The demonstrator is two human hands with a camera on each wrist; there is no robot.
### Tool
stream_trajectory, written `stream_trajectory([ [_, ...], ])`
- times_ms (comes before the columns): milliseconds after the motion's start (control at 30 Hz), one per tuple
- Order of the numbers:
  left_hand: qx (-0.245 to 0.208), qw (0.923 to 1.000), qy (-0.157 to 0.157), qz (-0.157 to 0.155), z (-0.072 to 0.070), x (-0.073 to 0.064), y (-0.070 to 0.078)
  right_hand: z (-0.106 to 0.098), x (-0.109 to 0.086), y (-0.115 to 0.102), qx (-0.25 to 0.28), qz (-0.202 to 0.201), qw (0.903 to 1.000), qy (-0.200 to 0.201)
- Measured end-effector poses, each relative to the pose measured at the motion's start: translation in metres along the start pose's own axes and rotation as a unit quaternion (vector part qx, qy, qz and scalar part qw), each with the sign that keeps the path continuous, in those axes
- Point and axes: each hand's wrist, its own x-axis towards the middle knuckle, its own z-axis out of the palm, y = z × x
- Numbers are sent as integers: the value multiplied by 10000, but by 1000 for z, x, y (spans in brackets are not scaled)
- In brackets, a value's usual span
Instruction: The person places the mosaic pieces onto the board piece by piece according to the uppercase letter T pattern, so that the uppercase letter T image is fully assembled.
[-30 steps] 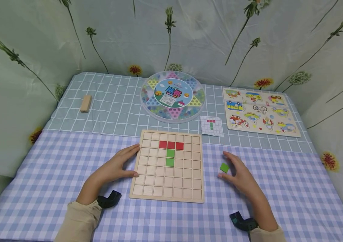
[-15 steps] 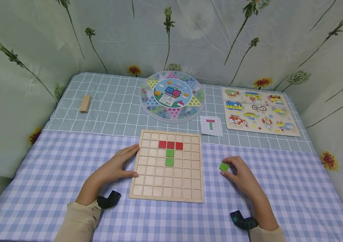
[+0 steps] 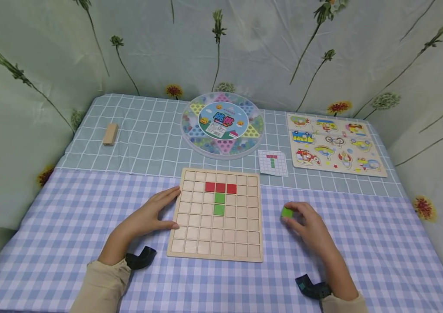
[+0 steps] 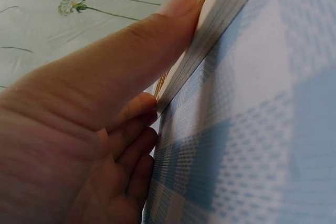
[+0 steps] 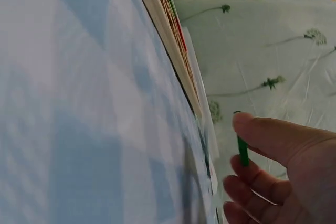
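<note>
A wooden grid board (image 3: 198, 234) lies in the middle of the table. On it, red square tiles (image 3: 220, 188) form a short row, and green square tiles (image 3: 219, 204) run down from the middle one. My left hand (image 3: 149, 215) rests at the board's left edge, thumb and fingertips touching it; the left wrist view shows the thumb (image 4: 178, 4) along the rim. To the right of the board, my right hand (image 3: 308, 224) pinches a loose green square tile (image 3: 286, 212) between thumb and fingers. In the right wrist view that tile (image 5: 242, 151) is seen edge-on, held off the cloth.
Behind the board lie a round Chinese checkers set (image 3: 223, 121), a small pattern card (image 3: 273, 163) with a red and green T, and a wooden vehicle puzzle (image 3: 336, 145). A wooden block (image 3: 110, 134) lies at the back left. A floral curtain (image 3: 147, 65) hangs behind.
My right thumb and fingers have closed on the loose green tile, and it has moved slightly up and left in the head view. The left hand and board have stayed put.
</note>
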Motion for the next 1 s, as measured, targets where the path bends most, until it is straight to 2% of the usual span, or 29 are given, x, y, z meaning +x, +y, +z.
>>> stream_trajectory([
  [133,-17,10000,-7,-17,1,1,0,2,0,-15,200,-641,9972,341],
  [267,-1,10000,-27,-9,1,2,0,9,4,-31,453,-1375,9878,569],
  [333,19,10000,-28,8,1,2,0,15,7,-38,614,-1692,9820,580],
  [433,36,10000,-32,13,1,2,-1,29,11,-51,827,-1993,9756,396],
  [533,21,10000,-32,9,0,2,-2,44,15,-64,977,-2083,9731,86],
  [767,4,10000,16,49,0,2,-2,75,23,-84,1248,-1929,9716,-562],
  [900,-5,10000,5,47,0,2,-2,86,27,-88,1130,-1905,9715,-843],
  [1000,-27,10000,-21,20,0,2,-1,90,29,-89,985,-1911,9728,-858],
])
